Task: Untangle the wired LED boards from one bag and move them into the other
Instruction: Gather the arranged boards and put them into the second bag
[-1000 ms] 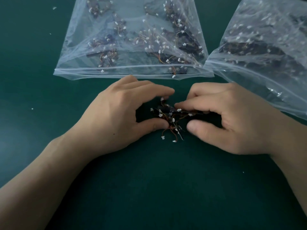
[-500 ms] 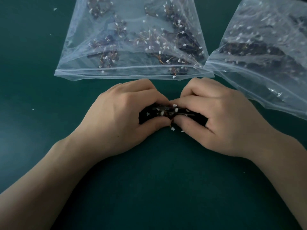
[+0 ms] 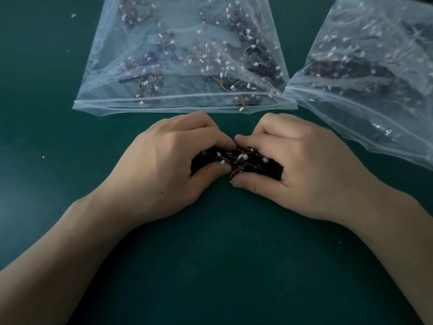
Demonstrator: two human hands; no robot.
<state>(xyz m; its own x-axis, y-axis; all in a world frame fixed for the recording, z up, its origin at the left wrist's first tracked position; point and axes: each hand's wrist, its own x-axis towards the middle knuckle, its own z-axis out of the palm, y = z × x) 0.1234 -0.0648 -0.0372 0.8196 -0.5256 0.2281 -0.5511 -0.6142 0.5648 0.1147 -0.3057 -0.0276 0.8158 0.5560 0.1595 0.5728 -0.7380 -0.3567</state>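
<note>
Left hand [image 3: 168, 165] and right hand [image 3: 302, 167] pinch a light, snag-prone clump of wired LED boards [image 3: 236, 160] near the bags; likely best gripped by rigid boards, not thin wires

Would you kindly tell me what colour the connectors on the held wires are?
White; the connectors on the wired LED boards show best in the head view.

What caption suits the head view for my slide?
Left hand and right hand grip a tangle of wired LED boards at a green table, near the centre bag and the right bag.
</note>
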